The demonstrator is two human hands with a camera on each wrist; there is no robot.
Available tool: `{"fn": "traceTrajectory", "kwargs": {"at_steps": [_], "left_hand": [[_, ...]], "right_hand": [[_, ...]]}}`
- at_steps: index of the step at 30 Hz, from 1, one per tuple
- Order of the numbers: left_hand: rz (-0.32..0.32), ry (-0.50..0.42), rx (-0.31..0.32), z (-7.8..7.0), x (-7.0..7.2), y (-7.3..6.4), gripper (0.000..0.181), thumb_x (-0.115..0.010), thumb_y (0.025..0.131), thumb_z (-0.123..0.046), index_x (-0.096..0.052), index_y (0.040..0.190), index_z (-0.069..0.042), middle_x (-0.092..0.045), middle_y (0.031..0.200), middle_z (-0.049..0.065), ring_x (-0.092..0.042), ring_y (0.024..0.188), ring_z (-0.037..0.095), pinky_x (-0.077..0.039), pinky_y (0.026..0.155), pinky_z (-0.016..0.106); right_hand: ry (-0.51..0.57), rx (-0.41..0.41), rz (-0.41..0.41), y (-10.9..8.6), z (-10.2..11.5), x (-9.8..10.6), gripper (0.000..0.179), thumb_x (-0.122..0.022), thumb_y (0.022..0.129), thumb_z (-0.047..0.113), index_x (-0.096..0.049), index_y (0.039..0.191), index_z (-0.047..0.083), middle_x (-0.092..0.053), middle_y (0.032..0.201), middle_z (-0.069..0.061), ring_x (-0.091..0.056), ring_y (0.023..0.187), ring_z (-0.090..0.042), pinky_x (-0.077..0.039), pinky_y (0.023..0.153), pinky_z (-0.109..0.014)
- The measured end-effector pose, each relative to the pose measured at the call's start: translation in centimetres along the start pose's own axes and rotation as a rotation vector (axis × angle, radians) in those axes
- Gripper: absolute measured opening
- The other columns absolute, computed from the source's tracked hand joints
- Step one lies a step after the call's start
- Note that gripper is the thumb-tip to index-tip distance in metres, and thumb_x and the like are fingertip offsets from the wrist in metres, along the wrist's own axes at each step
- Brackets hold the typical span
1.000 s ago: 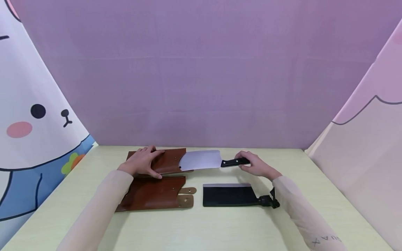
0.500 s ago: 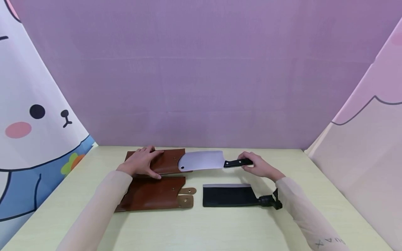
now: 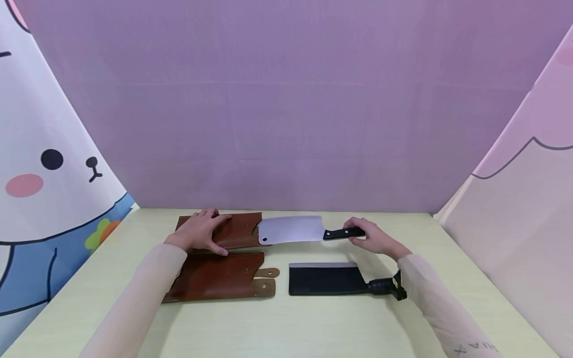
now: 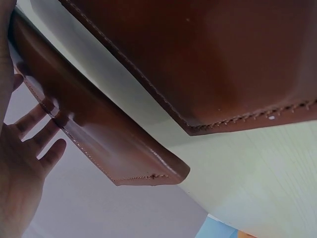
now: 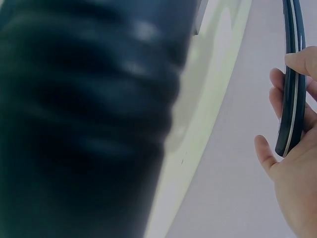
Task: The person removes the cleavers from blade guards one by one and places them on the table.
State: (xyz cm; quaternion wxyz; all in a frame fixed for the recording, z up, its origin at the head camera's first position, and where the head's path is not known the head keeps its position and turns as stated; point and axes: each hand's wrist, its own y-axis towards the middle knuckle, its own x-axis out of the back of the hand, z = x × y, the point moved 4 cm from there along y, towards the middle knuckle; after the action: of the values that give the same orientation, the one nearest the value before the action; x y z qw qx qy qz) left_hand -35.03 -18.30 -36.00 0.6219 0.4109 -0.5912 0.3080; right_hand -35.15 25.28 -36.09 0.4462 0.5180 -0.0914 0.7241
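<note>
My right hand (image 3: pixel 373 240) grips the black riveted handle (image 5: pixel 292 99) of a cleaver, thumb on one side and fingers curled round the other. The cleaver's silver blade (image 3: pixel 291 230) points left, its holed end right at the mouth of a brown leather sheath (image 3: pixel 241 228). My left hand (image 3: pixel 197 232) holds that sheath across its width, with the thumb at the near edge and the fingers at the far edge. In the left wrist view, the sheath (image 4: pixel 99 119) is tilted and its stitched edge meets the fingertips.
A second brown leather sheath (image 3: pixel 215 278) with two snap straps (image 3: pixel 265 287) lies on the pale table (image 3: pixel 277 328), nearer me. To its right lies a second, black-bladed cleaver (image 3: pixel 327 281), its dark handle (image 3: pixel 380 286) close to my right sleeve. A purple backdrop (image 3: pixel 286 109) rises behind the table.
My right hand has drawn the silver cleaver rightward, and the blade's holed end has come out to the sheath's mouth. My left hand and the sheath have shifted slightly left.
</note>
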Motion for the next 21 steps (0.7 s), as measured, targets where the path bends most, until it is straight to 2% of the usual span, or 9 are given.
{"fn": "traceTrajectory", "kwargs": {"at_steps": [10, 21], "left_hand": [[0.012, -0.006, 0.007, 0.1, 0.0, -0.1, 0.100, -0.074, 0.059, -0.062, -0.039, 0.139, -0.014, -0.043, 0.120, 0.018, -0.047, 0.105, 0.034, -0.036, 0.089, 0.055], [-0.013, -0.004, -0.009, 0.2, 0.0, -0.2, 0.100, -0.073, 0.058, -0.064, -0.041, 0.138, -0.014, -0.043, 0.119, 0.018, -0.047, 0.104, 0.034, -0.037, 0.089, 0.053]], "right_hand": [[-0.003, -0.013, -0.007, -0.7, -0.2, 0.3, 0.023, -0.063, 0.079, 0.000, -0.058, 0.102, 0.004, -0.062, 0.094, -0.009, -0.052, 0.085, -0.020, -0.042, 0.078, -0.037], [-0.011, -0.044, 0.005, -1.3, -0.9, 0.9, 0.024, -0.062, 0.081, 0.001, -0.057, 0.105, 0.005, -0.061, 0.097, -0.008, -0.053, 0.087, -0.021, -0.044, 0.078, -0.040]]}}
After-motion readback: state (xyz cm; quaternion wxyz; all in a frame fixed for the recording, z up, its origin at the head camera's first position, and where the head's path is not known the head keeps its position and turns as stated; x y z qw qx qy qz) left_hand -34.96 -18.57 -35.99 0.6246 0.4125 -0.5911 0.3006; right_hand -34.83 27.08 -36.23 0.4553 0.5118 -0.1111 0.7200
